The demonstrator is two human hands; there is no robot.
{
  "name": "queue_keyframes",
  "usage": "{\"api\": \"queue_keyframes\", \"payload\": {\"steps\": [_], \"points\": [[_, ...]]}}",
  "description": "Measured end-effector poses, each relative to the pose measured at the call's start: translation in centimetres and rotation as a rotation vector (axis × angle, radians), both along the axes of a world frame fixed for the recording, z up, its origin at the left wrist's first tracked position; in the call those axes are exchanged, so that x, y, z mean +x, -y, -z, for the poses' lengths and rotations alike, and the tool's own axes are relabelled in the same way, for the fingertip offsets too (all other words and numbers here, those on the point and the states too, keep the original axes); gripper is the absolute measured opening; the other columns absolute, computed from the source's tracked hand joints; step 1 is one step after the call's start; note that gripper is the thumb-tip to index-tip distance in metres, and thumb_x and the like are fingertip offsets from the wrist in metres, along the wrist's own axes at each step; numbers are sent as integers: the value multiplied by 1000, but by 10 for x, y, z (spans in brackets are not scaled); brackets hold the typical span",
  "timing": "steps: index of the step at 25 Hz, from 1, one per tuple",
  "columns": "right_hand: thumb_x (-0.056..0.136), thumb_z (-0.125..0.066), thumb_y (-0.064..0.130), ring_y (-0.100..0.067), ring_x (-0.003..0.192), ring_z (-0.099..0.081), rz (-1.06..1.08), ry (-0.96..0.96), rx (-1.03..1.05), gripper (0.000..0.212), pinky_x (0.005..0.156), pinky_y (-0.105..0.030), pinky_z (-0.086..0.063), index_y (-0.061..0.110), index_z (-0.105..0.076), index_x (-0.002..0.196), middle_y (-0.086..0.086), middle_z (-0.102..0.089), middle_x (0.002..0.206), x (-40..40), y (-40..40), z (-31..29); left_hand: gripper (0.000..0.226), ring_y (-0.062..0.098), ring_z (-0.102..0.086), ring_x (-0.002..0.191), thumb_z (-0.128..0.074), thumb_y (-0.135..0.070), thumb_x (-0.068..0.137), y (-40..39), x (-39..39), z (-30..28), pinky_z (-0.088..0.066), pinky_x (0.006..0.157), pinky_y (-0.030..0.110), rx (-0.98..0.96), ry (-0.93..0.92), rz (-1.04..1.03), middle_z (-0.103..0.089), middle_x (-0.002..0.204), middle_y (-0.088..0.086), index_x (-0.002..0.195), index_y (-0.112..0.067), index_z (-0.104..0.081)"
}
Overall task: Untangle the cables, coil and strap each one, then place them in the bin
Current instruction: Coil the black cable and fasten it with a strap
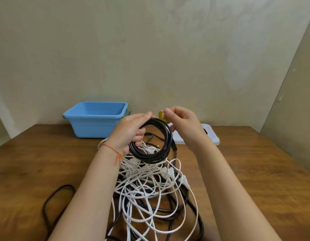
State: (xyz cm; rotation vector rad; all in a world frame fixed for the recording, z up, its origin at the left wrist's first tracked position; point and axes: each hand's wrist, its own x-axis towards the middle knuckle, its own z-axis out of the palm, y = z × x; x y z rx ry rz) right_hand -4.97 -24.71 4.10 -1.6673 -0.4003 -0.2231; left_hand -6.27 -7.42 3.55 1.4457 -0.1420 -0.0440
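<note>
Wooden table (46,162), white tray (212,136) at its back, beige wall (150,49) behind.

Left hand (131,131) grips black coil (151,140); right hand (182,125) pinches yellow strap (161,115).

A sprawling tangle of white and black cables (150,188) covered the middle of the brown wooden table (255,180). Left and right of that tangle bare wood lay open. Behind it, the blue plastic bin (95,119) and a flat white tray (211,136) blocked the far edge.
</note>
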Motion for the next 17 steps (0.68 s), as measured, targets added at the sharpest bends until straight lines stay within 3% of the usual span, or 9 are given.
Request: {"api": "queue_keyframes", "payload": {"steps": [6, 10, 14, 17], "points": [[100, -56, 19, -20, 78, -56, -84, -3, 42, 19, 69, -30, -47, 11, -69, 90, -5, -65, 83, 15, -12, 13, 30, 7, -20, 39, -63, -45, 92, -6, 6, 7, -19, 39, 19, 180, 42, 28, -27, 50, -5, 103, -19, -74], [101, -54, 17, -14, 64, -51, -69, 4, 75, 12, 62, -26, -43, 10, -63, 100, -9, -57, 75, 17, -19, 14, 24, 8, -20, 39, -62, -38, 95, -4, 13, 5, -18, 38, 19, 263, 107, 65, -28, 49, -5, 97, -19, -75], [98, -59, 18, -16, 74, -66, -93, -45, 99, 8, 75, -35, -54, 16, -67, 100, -3, -70, 77, 22, -19, 13, 27, 8, -19, 38, -58, -41, 97, -1, 21, 7, -20, 39, 19, 262, 68, 51, -27, 50, -3, 94, -21, -75], [99, -57, 18, -12, 76, -61, -51, -35, -36, 13, 78, -33, -51, 9, -65, 100, -1, -65, 80, 29, -17, 10, 30, 7, -19, 37, -52, -40, 100, -5, 27, 7, -21, 39, 20, 217, -23, 20, -27, 50, -4, 104, -16, -71]]}}
